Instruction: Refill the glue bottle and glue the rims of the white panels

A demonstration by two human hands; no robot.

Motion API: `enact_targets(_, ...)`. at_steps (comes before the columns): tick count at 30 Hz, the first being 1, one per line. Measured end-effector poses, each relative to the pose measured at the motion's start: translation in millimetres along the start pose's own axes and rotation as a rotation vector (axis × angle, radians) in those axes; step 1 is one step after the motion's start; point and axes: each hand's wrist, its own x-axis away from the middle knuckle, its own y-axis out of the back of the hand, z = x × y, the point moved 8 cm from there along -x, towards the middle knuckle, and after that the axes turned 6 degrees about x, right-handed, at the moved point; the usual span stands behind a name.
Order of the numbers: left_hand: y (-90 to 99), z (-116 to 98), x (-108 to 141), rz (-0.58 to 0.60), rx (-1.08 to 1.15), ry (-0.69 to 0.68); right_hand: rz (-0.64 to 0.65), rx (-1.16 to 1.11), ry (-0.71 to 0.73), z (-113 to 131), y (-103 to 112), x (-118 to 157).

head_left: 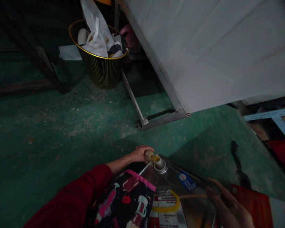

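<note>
My left hand (141,153) is closed around a small pale bottle (148,155) whose mouth is against or very close to the white spout (158,162) of a metal can (191,202). Yellowish-brown liquid (154,157) shows between the two openings. The can tilts away from me, with a blue sticker (186,181), a printed label (171,218) and a yellow handle (167,209) on its top. On the can's right side, my right hand (230,205) grips the edge, partly blurred. A dark patterned apron (123,202) with a pink trim covers my front beside the can.
A black-and-gold waste bin (103,71) full of rubbish stands ahead on the green floor (85,120). A metal frame (161,122) under a large white panel (216,57) juts toward me. A red box (251,202) and a dark object (239,167) are at right.
</note>
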Motion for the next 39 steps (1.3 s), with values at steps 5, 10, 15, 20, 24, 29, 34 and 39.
enact_targets(5, -0.6, 0.2, 0.7, 0.003, 0.017, -0.01, 0.104, -0.084, -0.225, -20.8, -5.2, -4.3)
enact_targets(10, -2.0, 5.9, 0.4, 0.0, 0.012, -0.006, 0.102, -0.118, -0.251, -11.8, -7.2, 4.9)
enact_targets(15, -3.8, 11.4, -0.7, -0.006, 0.018, -0.013, 0.092, -0.093, -0.147, -12.3, -3.5, -4.6)
enact_targets(20, -3.3, 13.4, -0.1, -0.013, 0.045, -0.006, 0.063, -0.033, -0.102, -12.7, -2.7, -7.5)
enact_targets(24, -4.3, 16.0, -0.2, -0.011, 0.054, -0.009, 0.0, -0.072, -0.11, -7.5, -3.5, -1.1)
enact_targets(29, -4.1, 19.3, 0.8, -0.018, 0.065, 0.021, 0.077, -0.029, -0.092, -10.5, -8.0, -7.1)
enact_targets(34, -1.2, 15.7, 2.7, -0.029, 0.078, 0.007, 0.101, -0.068, -0.173, -14.3, -9.5, -8.1)
enact_targets(39, -1.0, 15.3, 3.0, -0.018, 0.068, 0.019, 0.159, -0.064, -0.25, -13.2, -15.1, -4.1)
